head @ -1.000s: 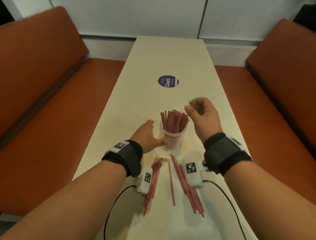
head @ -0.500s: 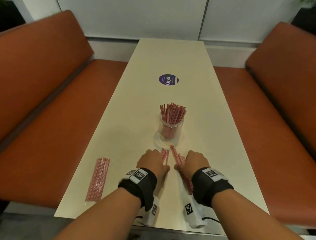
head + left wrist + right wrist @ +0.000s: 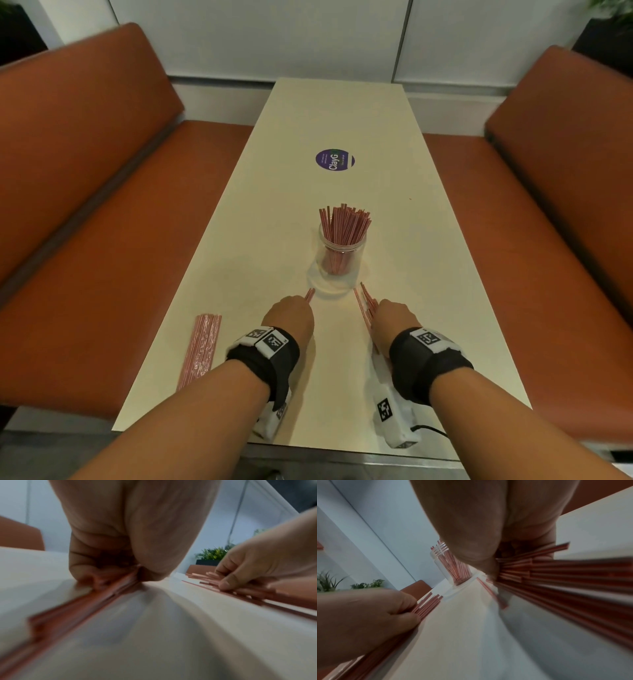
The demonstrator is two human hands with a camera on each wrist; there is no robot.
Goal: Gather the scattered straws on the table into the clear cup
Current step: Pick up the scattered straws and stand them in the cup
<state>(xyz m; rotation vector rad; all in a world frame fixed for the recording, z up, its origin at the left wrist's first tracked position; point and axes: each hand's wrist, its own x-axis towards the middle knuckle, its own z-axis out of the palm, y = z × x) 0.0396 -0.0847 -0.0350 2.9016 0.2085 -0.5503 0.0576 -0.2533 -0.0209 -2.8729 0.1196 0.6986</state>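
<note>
Versus half a second back: hands spread apart, each bundle dragged outward with it; a second back, right hand up over the cup, left beside it. Means drop-off finished, next pickup under way, two bundles at once. Left hand [image 3: 289, 317] down on the table [image 3: 260, 219], fingers curled round the left straw bundle [image 3: 310, 294], thumb pinching it from the other side per left wrist view; only the far tips poking out in the head view. Right hand [image 3: 394, 320] same story on the right straw bundle [image 3: 364, 303]: fingers curled over, thumb closing in, straws fanned and uneven under the palm. Neither bundle lifted yet, both flat on the surface. Clear cup [image 3: 342, 255] just ahead, between the two hands, already packed with upright straws. Third straw pile [image 3: 202, 346] lying untouched near the left table edge. Probable risk: fanned right bundle shedding strays on lift; squaring the ends first advisable.
</note>
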